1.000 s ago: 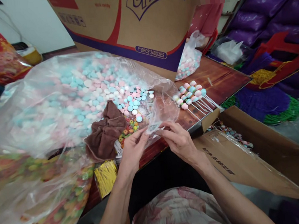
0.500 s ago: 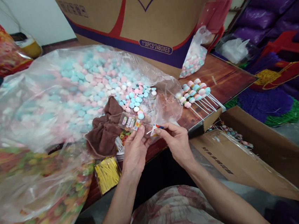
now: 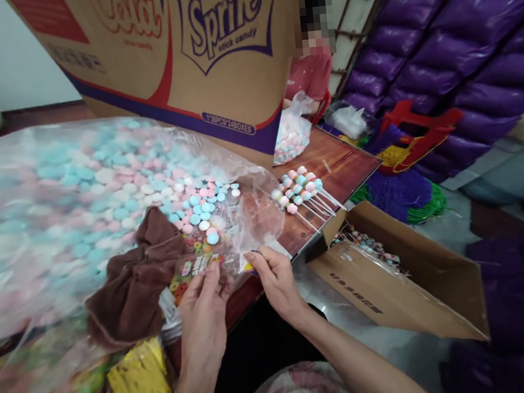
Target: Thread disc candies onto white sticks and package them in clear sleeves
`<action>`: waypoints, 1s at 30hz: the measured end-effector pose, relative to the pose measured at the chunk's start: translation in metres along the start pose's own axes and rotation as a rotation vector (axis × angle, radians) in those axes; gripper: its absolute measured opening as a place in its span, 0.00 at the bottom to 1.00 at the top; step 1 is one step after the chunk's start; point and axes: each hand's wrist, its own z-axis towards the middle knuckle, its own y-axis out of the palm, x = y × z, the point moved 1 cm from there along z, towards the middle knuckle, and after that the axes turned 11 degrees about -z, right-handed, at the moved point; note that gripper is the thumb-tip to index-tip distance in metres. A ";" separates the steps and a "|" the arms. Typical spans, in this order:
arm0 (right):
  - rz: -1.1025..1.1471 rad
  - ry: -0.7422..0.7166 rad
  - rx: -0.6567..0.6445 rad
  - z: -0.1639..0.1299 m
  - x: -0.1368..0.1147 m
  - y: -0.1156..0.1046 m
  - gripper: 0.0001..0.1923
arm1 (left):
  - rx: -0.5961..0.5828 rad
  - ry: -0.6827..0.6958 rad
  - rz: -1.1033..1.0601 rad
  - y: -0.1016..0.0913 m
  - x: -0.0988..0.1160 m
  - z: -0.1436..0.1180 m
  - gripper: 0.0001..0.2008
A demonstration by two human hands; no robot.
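Observation:
My left hand (image 3: 203,310) is closed on a clear plastic packet (image 3: 199,265) with printed lettering, thumb lying on top. My right hand (image 3: 277,278) pinches a small white card (image 3: 246,262) with yellow and blue print at the packet's right end. Whether the card sits inside the packet or against it, I cannot tell. Both hands are held over the table's front edge. Just beyond them, pink, blue and white candies (image 3: 203,209) spill from a large clear bag (image 3: 56,179). A brown cloth (image 3: 131,283) lies left of my left hand.
Candy skewers on white sticks (image 3: 301,188) lie on the table (image 3: 337,161) at right. An open carton (image 3: 358,286) below holds more candies. A yellow bundle of ties (image 3: 138,381) lies front left. Behind stands a large carton (image 3: 162,76), with a person in a red top (image 3: 312,71) beyond it.
The view has swung right, so the table things appear further left. The card in my right hand is now up against the packet's end; before, it was held just beside it.

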 end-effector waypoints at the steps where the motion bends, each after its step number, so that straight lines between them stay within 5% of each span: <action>1: -0.014 -0.015 -0.006 0.001 0.001 -0.002 0.23 | 0.008 -0.010 -0.014 -0.001 0.000 0.002 0.15; 10: 0.222 0.097 -0.052 0.011 0.005 -0.008 0.19 | -0.009 0.042 -0.026 0.006 -0.004 0.003 0.09; 17: 0.135 0.044 -0.076 0.015 0.005 -0.018 0.17 | 0.086 -0.003 -0.016 0.012 -0.006 0.005 0.12; 23: 0.319 0.120 -0.148 0.012 0.001 -0.010 0.12 | 0.005 0.112 0.051 0.017 -0.012 -0.001 0.14; 30: 0.148 0.073 -0.021 0.011 0.001 -0.014 0.23 | -0.033 0.140 0.114 0.013 -0.012 -0.007 0.15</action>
